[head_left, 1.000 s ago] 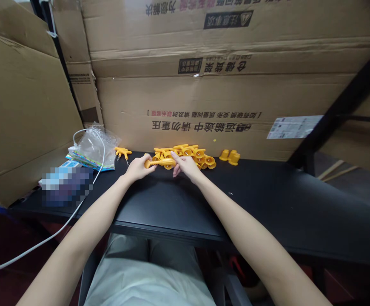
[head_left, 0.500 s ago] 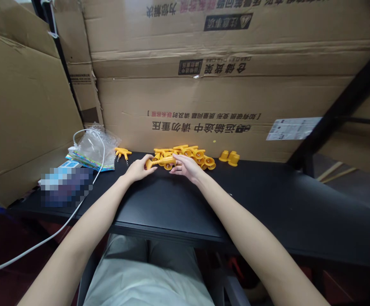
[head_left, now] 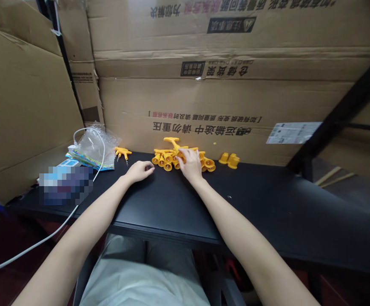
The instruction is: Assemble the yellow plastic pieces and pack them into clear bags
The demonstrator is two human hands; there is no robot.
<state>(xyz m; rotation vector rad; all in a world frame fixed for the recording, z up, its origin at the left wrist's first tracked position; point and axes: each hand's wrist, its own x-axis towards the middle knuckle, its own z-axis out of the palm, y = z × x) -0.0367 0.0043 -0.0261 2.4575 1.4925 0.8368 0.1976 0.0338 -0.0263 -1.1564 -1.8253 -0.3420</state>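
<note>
My right hand (head_left: 189,163) grips a yellow corkscrew (head_left: 174,143) by its bell-shaped end, with the T-handle tilted up and to the left. It is held over a pile of yellow corkscrews (head_left: 167,166), whose open cups face me with metal screw tips inside. To the left, my left hand (head_left: 140,171) rests on the black table, fingers loosely curled and apart from the thumb, nothing visible in it. Beyond that hand lie several yellow T-handles with bare metal screws (head_left: 123,152). A few loose yellow bell-shaped cups (head_left: 229,160) stand right of the pile.
Behind the black table (head_left: 172,208) rises a large cardboard sheet (head_left: 204,97); another cardboard panel (head_left: 25,114) stands at left. A clear plastic bag (head_left: 92,146), a blurred-out object (head_left: 65,185) and a white cable (head_left: 60,227) are at left. A black metal post (head_left: 341,110) slants at right.
The corkscrew has gone from between both hands to my right hand alone, moved up over the pile with its handle raised. My left hand has let go of it and stays nearly in place.
</note>
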